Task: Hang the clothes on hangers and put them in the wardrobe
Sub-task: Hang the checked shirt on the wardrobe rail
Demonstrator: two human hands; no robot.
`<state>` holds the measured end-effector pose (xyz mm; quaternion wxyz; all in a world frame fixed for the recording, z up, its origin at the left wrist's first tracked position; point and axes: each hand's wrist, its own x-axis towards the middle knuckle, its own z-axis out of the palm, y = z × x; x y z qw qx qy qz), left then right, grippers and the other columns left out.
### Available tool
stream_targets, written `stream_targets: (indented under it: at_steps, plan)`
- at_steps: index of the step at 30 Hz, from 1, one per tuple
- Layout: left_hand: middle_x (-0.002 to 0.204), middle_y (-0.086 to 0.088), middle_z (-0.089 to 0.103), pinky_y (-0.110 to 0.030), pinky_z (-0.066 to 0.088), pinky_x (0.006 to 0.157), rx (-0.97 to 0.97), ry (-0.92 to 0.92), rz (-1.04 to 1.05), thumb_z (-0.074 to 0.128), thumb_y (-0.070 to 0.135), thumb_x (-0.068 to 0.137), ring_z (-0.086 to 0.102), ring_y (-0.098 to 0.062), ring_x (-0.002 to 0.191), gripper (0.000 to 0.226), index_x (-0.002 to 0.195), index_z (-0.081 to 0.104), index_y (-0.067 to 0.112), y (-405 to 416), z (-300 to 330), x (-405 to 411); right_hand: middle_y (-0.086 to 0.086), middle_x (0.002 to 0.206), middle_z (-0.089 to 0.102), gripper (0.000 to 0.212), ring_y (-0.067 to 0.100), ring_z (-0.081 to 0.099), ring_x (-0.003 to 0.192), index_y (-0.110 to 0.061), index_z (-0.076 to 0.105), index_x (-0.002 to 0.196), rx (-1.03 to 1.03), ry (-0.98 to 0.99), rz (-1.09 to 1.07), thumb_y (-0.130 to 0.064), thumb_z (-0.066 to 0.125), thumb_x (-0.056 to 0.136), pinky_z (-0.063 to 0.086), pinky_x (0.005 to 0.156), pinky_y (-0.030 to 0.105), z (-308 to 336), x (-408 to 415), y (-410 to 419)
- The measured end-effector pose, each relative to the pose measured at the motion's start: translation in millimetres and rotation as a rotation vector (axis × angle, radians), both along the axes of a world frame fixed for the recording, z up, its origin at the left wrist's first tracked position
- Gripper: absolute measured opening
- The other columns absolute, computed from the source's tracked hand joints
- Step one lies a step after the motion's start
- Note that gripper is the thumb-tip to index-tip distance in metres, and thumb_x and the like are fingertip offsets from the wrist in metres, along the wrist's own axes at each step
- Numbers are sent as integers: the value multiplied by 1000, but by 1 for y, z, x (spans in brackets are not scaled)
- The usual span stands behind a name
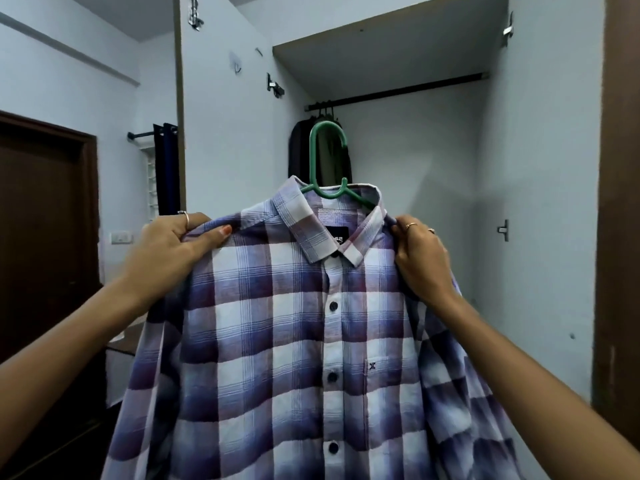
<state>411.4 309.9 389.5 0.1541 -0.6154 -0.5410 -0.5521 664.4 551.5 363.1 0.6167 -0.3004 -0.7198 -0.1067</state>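
A purple, maroon and white checked shirt hangs in front of me on a green plastic hanger, whose hook rises above the collar. My left hand grips the shirt's left shoulder. My right hand pinches the right shoulder by the collar. Behind the shirt stands the open wardrobe with a dark rail across its top. The hook is below the rail and apart from it.
Dark clothes hang at the rail's left end, just behind the hook. The open wardrobe door stands on the left and another door on the right. A brown room door is at far left.
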Motion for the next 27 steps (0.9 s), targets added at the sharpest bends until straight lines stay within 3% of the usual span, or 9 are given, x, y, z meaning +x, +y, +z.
stream_targets:
  at_steps: [2, 7, 11, 18, 22, 27]
  plan:
    - [76, -17, 69, -47, 51, 71, 55, 9, 18, 69, 36, 85, 63, -39, 72, 21, 79, 71, 16, 36, 11, -11, 16, 92, 65, 19, 41, 58, 84, -11, 54, 89, 8, 12, -15, -22, 41, 99, 47, 66, 43, 14, -10, 32]
    - [64, -10, 61, -33, 40, 60, 175, 15, 60, 66, 34, 87, 52, -18, 59, 27, 68, 66, 14, 138, 58, -22, 21, 88, 63, 24, 44, 56, 84, -8, 52, 83, 6, 104, -54, -25, 45, 98, 36, 64, 39, 66, -29, 122]
    - [59, 0, 56, -28, 36, 55, 260, -15, 79, 67, 33, 86, 47, -12, 54, 29, 62, 63, 16, 225, 98, -26, 21, 100, 66, 22, 42, 57, 94, -8, 60, 98, -10, 83, -85, -24, 45, 98, 40, 73, 41, 110, -42, 209]
    - [72, -8, 60, -30, 40, 59, 463, -27, 174, 66, 35, 81, 49, -13, 66, 25, 76, 69, 10, 374, 188, -46, 18, 129, 56, 37, 39, 50, 116, -9, 51, 131, 58, 46, -117, -24, 42, 99, 40, 97, 46, 172, -57, 346]
    - [79, -6, 62, -25, 34, 54, 572, -40, 238, 62, 34, 83, 51, -12, 70, 27, 85, 71, 8, 448, 232, -54, 16, 134, 53, 43, 36, 49, 122, -10, 47, 136, 83, -40, -88, -31, 44, 99, 38, 101, 44, 179, -84, 410]
    - [99, -11, 69, -22, 37, 64, 667, -69, 281, 58, 33, 86, 63, -21, 91, 31, 98, 70, 6, 542, 277, -71, 14, 137, 51, 44, 33, 47, 125, -13, 45, 137, 109, -102, -53, -32, 44, 98, 40, 102, 46, 179, -123, 488]
